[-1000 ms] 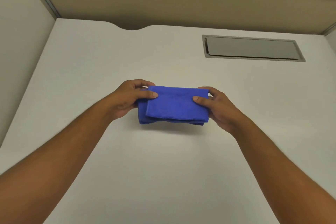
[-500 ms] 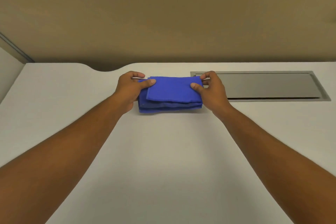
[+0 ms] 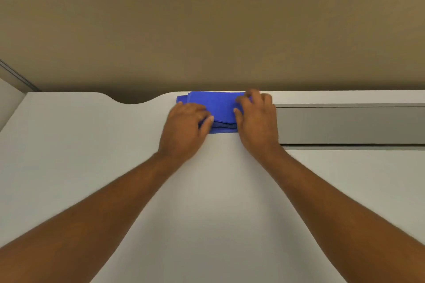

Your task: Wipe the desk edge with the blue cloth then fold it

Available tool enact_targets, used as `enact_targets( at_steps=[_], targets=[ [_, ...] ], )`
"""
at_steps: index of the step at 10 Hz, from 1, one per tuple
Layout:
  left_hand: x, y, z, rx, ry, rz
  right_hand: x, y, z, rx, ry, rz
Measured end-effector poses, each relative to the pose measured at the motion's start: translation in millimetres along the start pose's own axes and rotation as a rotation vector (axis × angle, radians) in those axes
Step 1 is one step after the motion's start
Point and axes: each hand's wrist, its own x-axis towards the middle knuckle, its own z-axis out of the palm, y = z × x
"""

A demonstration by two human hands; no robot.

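Now pressing the folded blue terry cloth point(image 3: 218, 104) at the grey desk's point(image 3: 207, 190) far edge
I'm laying my left hand point(image 3: 184, 126) and right hand point(image 3: 256, 119) flat on it, fingers spread, holding nothing; even pressure should keep the layers squared

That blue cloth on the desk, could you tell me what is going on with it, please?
A person is pressing a folded blue fabric cloth flat on the pale grey desk, right at its far edge beside the grey rectangular cable hatch. The left hand and the right hand each rest on one end of it.
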Motion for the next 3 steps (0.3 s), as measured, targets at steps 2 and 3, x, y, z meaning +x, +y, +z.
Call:
enact_targets(
  at_steps=[2, 3],
  targets=[
    [-1.7, 9.1, 4.2, 0.137, -0.281, -0.036, -2.9, -1.5, -3.8, -0.070, -0.258, -0.112],
    [5.8, 14.0, -11.1, 0.215, -0.274, 0.043, 3.8, -6.6, -20.7, 0.005, -0.242, -0.062]
  ],
)
